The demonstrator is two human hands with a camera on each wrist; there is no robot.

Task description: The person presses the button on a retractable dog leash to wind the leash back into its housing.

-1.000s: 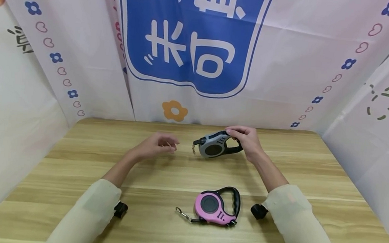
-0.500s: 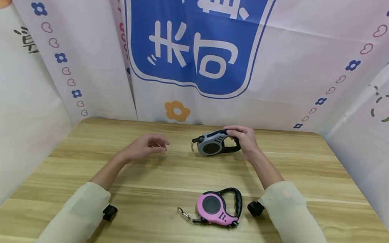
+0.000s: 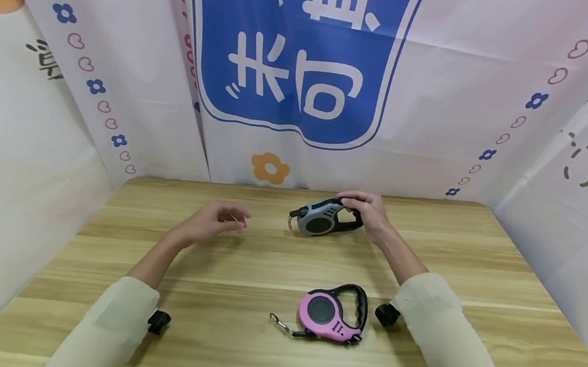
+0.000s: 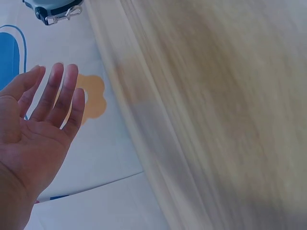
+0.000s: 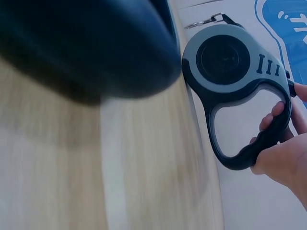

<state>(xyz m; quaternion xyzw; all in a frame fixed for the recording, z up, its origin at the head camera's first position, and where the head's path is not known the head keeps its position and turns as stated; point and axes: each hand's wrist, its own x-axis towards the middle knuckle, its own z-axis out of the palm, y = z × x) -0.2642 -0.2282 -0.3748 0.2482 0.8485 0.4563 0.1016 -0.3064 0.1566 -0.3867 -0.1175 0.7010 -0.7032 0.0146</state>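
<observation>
My right hand (image 3: 369, 213) grips the black handle of a grey retractable dog leash (image 3: 319, 216) near the back of the table. In the right wrist view, fingers (image 5: 268, 117) curl through the handle loop of the leash (image 5: 223, 60). A small metal clip (image 3: 290, 222) hangs from its front end. To the left, my left hand (image 3: 214, 222) hovers with loosely bent fingers, apart from the leash. The left wrist view shows the left palm (image 4: 36, 148) holding nothing. Nearer to me, a pink retractable leash (image 3: 321, 314) lies flat, its clip (image 3: 280, 324) pointing left.
The wooden table (image 3: 207, 339) ends at a printed cloth backdrop (image 3: 424, 131), with cloth walls at both sides. Black wrist cameras (image 3: 158, 322) are strapped to the sleeves. A dark blurred shape (image 5: 105, 48) covers the upper left of the right wrist view.
My left hand has drawn away leftward from the grey leash, and the gap between them is wider. The right hand keeps its grip, with the leash nearly in place.
</observation>
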